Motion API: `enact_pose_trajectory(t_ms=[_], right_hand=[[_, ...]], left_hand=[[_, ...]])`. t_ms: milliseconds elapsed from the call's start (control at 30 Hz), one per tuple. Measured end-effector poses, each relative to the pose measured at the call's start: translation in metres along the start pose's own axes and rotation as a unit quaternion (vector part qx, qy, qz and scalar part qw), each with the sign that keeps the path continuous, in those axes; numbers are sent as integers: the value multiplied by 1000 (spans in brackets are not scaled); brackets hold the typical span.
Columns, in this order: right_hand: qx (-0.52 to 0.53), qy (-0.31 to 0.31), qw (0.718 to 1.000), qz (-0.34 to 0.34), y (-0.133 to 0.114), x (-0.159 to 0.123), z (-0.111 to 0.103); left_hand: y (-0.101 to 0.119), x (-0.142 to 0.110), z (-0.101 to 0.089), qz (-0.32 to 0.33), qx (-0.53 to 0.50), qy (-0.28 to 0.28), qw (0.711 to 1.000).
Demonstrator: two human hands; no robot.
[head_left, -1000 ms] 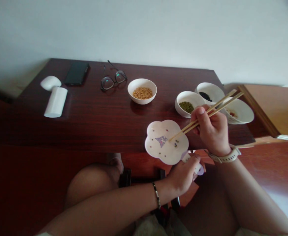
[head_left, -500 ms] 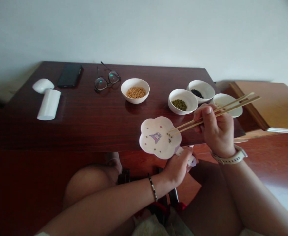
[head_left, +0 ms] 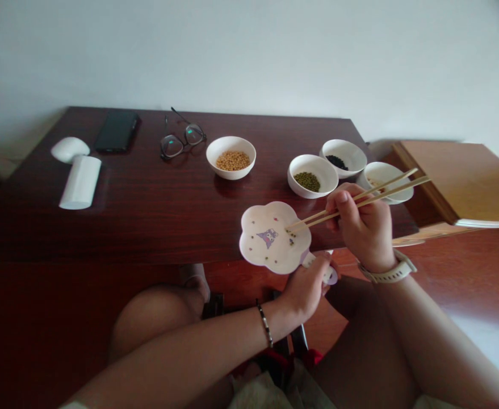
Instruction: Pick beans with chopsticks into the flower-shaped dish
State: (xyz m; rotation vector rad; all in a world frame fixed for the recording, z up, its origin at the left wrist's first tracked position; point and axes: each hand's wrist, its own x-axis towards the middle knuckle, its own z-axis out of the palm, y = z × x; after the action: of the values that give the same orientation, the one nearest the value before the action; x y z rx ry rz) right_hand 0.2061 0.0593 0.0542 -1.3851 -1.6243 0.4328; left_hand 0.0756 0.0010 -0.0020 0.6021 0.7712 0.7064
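Reading the head camera feed from my station. The person's right hand [head_left: 362, 227] holds a pair of bamboo chopsticks [head_left: 360, 199], with the fingers [head_left: 343, 199] closed around the upper half. The sticks slant down and left, and their tips sit together over the edge of a flower-shaped dish [head_left: 275, 237]. I cannot tell whether anything is pinched between the tips.

The left hand [head_left: 304, 287] grips the dish from below at its small handle, with the fingers [head_left: 323, 258] curled closed. The dish is held level at the near edge of the table [head_left: 147, 218], partly out over it. It is white with a purple cartoon figure at the centre, and a few small green beans [head_left: 292, 241] are scattered on it.

Beyond the right hand stand four white bowls. From left to right: soybeans [head_left: 232, 161], mung beans [head_left: 307, 182], black seeds [head_left: 336, 162], and a fourth bowl [head_left: 388, 182] with reddish contents, partly behind the chopsticks.

Further left on the dark wood lie glasses [head_left: 183, 142], a black phone [head_left: 116, 132], and a white cylinder [head_left: 80, 182] just beside a rounded white object [head_left: 69, 149]. A tan wooden board [head_left: 453, 182] sits past the table's right end. A watch [head_left: 388, 274] circles the right wrist and a beaded bracelet [head_left: 265, 324] the left.
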Motion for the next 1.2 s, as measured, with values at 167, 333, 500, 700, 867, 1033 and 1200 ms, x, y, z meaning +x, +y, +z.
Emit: enact_pose_trajectory(t_ms=[167, 333, 500, 700, 867, 1033, 1200], right_hand=[[11, 14, 1000, 5, 6, -2, 4], [36, 22, 999, 4, 8, -4, 6], [30, 38, 999, -16, 4, -3, 3], [-15, 41, 999, -27, 3, -3, -2], [-5, 29, 999, -35, 4, -5, -1], [3, 22, 999, -26, 5, -5, -1], [-15, 17, 1000, -16, 6, -5, -2]], left_hand=[[2, -1, 1, -5, -11, 8, 1000], [2, -2, 1, -12, -16, 2, 1000], [-1, 1, 1, -11, -35, 3, 999], [-3, 2, 0, -28, -13, 7, 1000], [-4, 3, -1, -29, -7, 0, 1000], [-5, 3, 0, -20, -13, 2, 1000], [-5, 2, 0, -32, -5, -2, 999]])
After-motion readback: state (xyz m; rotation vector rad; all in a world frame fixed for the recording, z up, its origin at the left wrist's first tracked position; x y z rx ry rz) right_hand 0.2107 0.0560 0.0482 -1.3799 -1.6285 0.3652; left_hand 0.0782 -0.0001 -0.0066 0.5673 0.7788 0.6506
